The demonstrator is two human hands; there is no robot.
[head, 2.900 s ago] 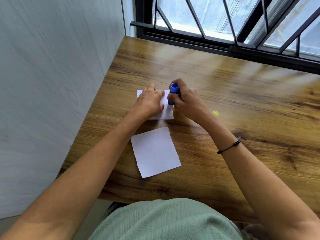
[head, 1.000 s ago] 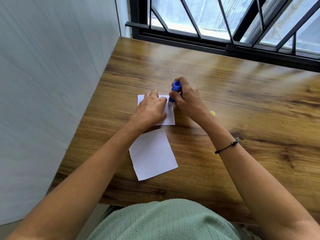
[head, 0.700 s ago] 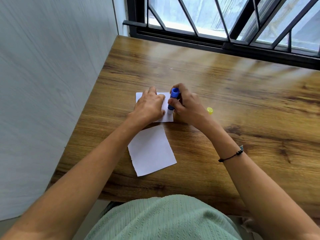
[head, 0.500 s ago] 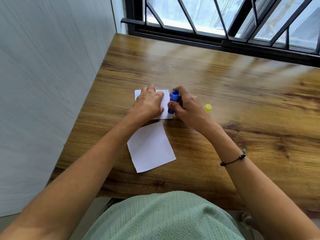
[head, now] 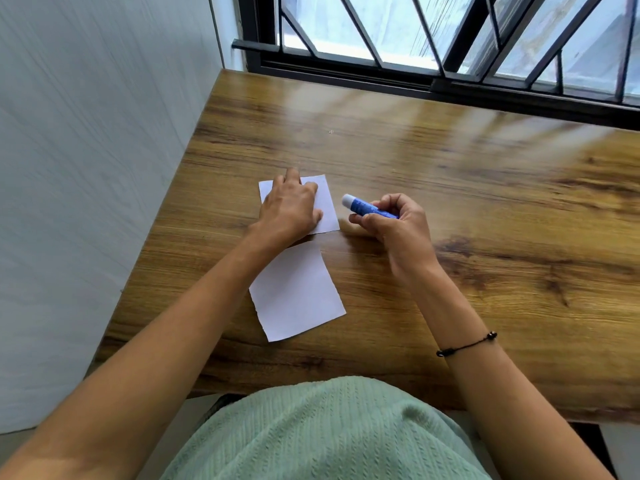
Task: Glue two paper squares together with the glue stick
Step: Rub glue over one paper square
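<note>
Head view: we look down at our two hands on the wooden table (head: 450,188). Our left hand (head: 291,209) lies flat with fingers spread a little, and it presses down on the far paper square (head: 327,206). Our right hand (head: 394,223) curls around the glue stick (head: 367,207) and pinches it between thumb and fingers. The stick lies on its side in the air, with its white tip pointing left, just beside the right edge of the far paper but not touching it.

The near paper square (head: 298,292) lies flat on the table, close to our body, right below the far one. Our left arm crosses over its far left corner.

What could go wrong? We think the glue may dry if we wait too long to put the near paper on top. Our left hand sits on the paper, so it could get sticky and lift the paper when we pull away. Our left arm could also push the near paper out of place. If we lay the papers down crooked, the edges will not match. We cannot see the cap, so the open stick could smear the table if we put it down.

The blue stick has small pale marks on its side, but they are too small and blurry for us to read. We see no other writing.
</note>
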